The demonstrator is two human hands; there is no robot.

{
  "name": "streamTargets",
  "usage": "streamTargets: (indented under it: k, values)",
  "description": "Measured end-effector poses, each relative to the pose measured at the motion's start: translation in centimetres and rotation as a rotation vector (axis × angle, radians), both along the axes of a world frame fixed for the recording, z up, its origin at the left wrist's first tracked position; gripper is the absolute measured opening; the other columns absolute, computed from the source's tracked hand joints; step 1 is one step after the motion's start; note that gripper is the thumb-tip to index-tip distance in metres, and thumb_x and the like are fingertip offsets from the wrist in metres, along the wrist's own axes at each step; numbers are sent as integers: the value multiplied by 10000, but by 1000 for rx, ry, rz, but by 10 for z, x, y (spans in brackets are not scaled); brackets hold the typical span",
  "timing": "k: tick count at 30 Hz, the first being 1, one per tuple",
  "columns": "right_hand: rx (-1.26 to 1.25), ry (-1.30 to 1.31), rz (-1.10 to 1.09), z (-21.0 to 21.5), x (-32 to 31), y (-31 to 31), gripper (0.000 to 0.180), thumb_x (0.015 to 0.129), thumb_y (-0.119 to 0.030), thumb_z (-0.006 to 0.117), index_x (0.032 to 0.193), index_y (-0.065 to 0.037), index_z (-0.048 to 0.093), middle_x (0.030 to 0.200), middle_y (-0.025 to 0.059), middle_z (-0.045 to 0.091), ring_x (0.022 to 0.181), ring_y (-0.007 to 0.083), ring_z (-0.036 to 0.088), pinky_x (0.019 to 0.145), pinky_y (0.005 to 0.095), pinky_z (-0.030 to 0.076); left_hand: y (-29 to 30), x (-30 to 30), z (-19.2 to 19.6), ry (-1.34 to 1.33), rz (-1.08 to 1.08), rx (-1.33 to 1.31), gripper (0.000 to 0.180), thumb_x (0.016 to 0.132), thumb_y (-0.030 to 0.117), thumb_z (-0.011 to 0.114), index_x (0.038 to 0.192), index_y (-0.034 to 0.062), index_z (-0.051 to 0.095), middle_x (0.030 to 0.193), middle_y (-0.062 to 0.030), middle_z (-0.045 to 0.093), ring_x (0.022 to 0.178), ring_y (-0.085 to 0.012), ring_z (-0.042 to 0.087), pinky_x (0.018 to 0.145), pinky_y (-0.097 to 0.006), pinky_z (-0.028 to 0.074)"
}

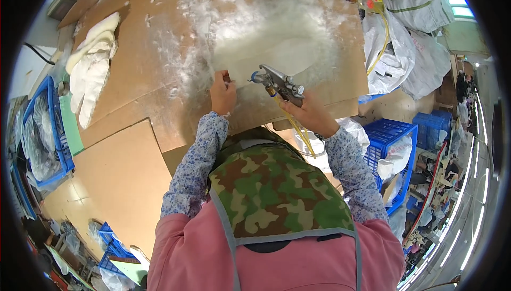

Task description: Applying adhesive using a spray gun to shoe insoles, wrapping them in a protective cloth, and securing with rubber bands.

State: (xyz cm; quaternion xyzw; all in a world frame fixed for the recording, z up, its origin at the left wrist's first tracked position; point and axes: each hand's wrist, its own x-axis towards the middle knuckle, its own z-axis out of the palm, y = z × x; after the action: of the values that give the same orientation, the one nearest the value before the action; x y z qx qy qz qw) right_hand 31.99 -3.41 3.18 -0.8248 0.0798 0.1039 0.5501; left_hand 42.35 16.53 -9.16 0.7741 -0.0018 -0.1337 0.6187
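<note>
My right hand (pixel 311 114) grips a metal spray gun (pixel 281 84) with a blue-ringed nozzle pointing left, toward my other hand. Yellow hoses (pixel 298 126) hang from the gun down past the table edge. Left of the nozzle, my left hand (pixel 223 94) is closed, thumb and fingers pinched together at the near left corner of a pale, whitish patch (pixel 266 51). Whatever the fingers hold is too small to make out. Whether the patch is a thin sheet or a coating cannot be told. Beneath both hands lies a brown cardboard work surface (pixel 154 67) streaked with white residue.
Off-white soft pieces (pixel 98 59) lie heaped at the far left of the cardboard. Blue plastic crates stand left (pixel 63 131) and right (pixel 391 147), some with plastic bags. White sacks (pixel 394 51) are piled beyond the right edge. Another cardboard sheet (pixel 117 184) extends at near left.
</note>
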Motion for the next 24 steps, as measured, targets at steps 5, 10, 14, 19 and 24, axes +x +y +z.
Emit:
streamTargets:
  k: [5,10,14,19,24]
  values:
    - [-79,47,59,4,5,9,334,858,-219,623,1099,7,573,799,111,622,716,192,554,681,368,457,-1,0,4,-16,1,7,249,836,35,537,1082,-1,518,931,-134,639,841,-217,626,752,-322,483]
    - [-2,8,-46,-4,3,-4,310,862,-187,619,1101,5,574,816,91,630,740,162,553,693,350,462,-1,1,2,-11,-5,-8,235,837,31,538,1069,-2,525,921,-128,635,814,-213,619,739,-318,481]
    - [28,13,-158,-9,-2,-29,287,866,-167,623,1086,11,578,845,60,617,769,146,546,696,327,460,-2,1,1,5,-6,-11,233,835,28,536,1066,-3,527,917,-127,633,805,-209,614,735,-314,479]
    - [-12,30,-190,-10,-8,-55,284,865,-150,628,1085,19,566,880,52,611,793,129,542,699,310,460,-2,1,3,78,1,4,235,833,32,534,1065,-3,525,907,-121,634,799,-199,608,734,-308,477]
    - [-117,34,-304,-6,-11,-76,272,853,-137,651,1063,12,564,869,40,609,780,128,541,691,311,463,-3,1,2,74,20,21,259,824,46,553,1078,-3,525,900,-117,630,797,-195,605,736,-305,476]
